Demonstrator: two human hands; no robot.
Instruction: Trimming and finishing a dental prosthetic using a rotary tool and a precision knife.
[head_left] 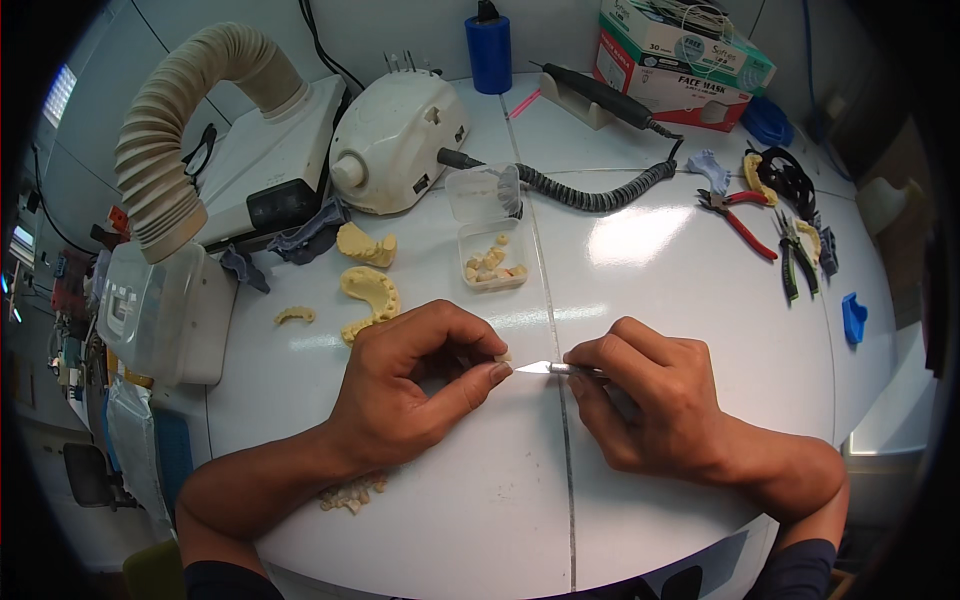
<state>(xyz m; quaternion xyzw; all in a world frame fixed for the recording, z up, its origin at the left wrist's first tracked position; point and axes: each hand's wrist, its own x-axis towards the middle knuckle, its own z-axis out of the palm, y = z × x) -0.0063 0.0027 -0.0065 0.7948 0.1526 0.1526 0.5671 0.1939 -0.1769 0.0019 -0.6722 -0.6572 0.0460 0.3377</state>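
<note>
Between thumb and forefinger, my left hand point(415, 380) pinches a small cream dental crown point(504, 357), mostly hidden by the fingertips. My right hand point(650, 395) grips a craft knife point(545, 368) with a pointed silver blade. The blade points left, its tip at or very near the crown; whether they touch I cannot tell. Beyond my hands stands an open clear plastic box point(492, 283) with several tooth-coloured pieces point(490, 265) inside. Just past my left hand lie a yellow dental cast point(372, 292) and a second yellow cast point(366, 245).
A pile of cream scraps point(352, 493) lies by my left forearm. At the back are a white control unit point(400, 140), a black handpiece point(598, 95) on its stand, and a ribbed suction hose point(165, 140). Red-handled pliers point(745, 222) and green-black pliers point(795, 260) lie right.
</note>
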